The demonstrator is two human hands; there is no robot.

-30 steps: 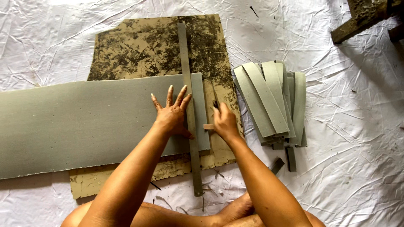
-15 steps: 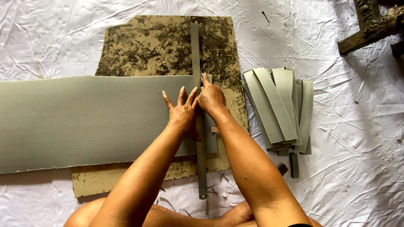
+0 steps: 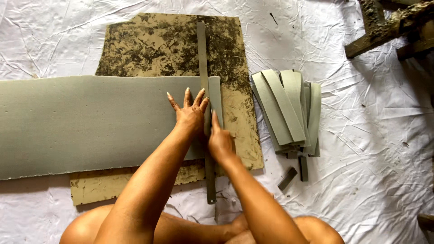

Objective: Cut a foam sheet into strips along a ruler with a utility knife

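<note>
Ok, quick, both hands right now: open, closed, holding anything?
Left hand: open, fingers spread, pressing flat on the metal ruler and grey sheet.
Right hand: closed beside the ruler; what it holds cannot be told.

Your left hand [image 3: 190, 115] and right hand [image 3: 220, 142] are bare: no gloves, rings or watch show on them. Both forearms are uncovered up to the frame's edge, with no sleeve in view. At six o'clock your bare knees and lower legs show, folded, with no cloth visible over them.

foam sheet [image 3: 90, 126] cut off left | ruler [image 3: 204, 90] mid-part hidden by hands | blade unseen
</note>
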